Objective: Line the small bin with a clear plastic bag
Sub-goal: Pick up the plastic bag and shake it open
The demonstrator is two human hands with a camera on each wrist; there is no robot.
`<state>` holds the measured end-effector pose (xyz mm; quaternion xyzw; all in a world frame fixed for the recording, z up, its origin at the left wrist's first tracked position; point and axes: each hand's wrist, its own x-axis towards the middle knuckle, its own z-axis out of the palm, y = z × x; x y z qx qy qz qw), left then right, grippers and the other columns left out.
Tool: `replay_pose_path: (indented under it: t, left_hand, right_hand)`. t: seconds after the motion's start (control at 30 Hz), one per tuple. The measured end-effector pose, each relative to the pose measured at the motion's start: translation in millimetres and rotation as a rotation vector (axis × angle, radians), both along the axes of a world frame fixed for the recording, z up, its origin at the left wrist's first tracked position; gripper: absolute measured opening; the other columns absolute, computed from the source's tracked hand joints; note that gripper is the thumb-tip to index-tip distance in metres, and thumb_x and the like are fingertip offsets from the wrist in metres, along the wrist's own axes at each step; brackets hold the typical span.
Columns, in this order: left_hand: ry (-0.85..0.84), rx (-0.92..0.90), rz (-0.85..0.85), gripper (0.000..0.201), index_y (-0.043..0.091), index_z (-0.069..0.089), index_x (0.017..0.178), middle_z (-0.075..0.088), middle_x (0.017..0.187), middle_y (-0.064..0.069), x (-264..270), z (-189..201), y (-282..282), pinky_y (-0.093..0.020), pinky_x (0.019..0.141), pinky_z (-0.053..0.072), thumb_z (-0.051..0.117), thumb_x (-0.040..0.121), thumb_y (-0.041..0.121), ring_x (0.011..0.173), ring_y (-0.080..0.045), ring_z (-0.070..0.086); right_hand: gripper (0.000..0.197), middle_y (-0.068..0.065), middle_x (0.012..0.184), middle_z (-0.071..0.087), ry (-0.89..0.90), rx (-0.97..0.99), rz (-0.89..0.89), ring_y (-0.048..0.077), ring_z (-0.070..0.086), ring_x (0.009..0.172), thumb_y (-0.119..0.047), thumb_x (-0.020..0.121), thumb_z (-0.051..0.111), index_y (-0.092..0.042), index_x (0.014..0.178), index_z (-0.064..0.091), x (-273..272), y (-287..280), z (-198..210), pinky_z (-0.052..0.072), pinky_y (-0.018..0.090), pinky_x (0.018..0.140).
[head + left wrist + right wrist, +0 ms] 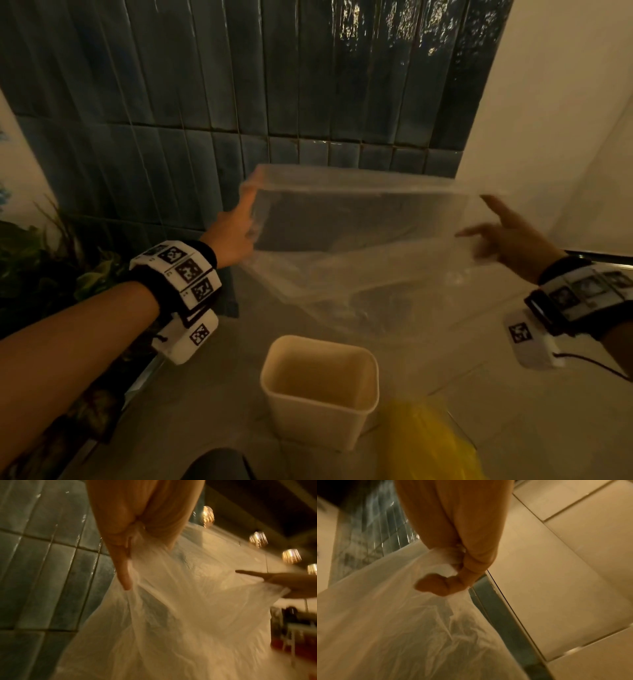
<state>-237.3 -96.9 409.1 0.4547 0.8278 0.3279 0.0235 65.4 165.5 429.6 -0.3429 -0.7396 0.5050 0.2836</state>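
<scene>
A clear plastic bag (359, 246) hangs spread wide in the air between both hands, its mouth pulled open. My left hand (236, 233) grips the bag's left edge, and the left wrist view shows the film bunched between thumb and fingers (135, 534). My right hand (503, 240) holds the right edge, its curled fingers (462, 561) pinching a gathered fold of bag (402, 615). The small cream bin (320, 390) stands upright on the floor below the bag, its inside bare.
A dark tiled wall (239, 85) rises straight ahead, with a pale wall (565, 120) to the right. Plant leaves (41, 267) crowd the left side. A yellow plastic bag (424, 442) lies on the floor beside the bin's right.
</scene>
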Motion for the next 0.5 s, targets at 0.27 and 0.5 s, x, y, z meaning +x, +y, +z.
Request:
replay_pose_path:
  t: [0.27,0.5]
  left_hand:
    - [-0.249,0.412,0.208,0.037,0.012,0.060,0.119,0.064,0.118,-0.019,-2.1,29.0,16.7,-0.051,0.096,0.050,0.041,0.088,0.014,0.109,-0.035,0.061]
    - [-0.032,0.240,0.199,0.032,0.006,0.069,0.107,0.068,0.103,-0.015,-4.0,47.8,-6.8,-0.034,0.085,0.047,0.065,0.084,0.028,0.101,-0.028,0.063]
  right_hand:
    - [0.009,0.002,0.074,0.062,0.345,-0.173,0.093,0.012,0.063,0.063,-0.021,0.091,0.054,-0.014,0.089,0.059,-29.3,-5.0,36.7,0.055,0.020,0.052]
    - [0.007,0.000,0.082,0.059,0.414,-0.034,0.044,0.011,0.059,0.068,-0.012,0.084,0.061,-0.018,0.083,0.060,-29.0,1.9,35.1,0.052,0.020,0.058]
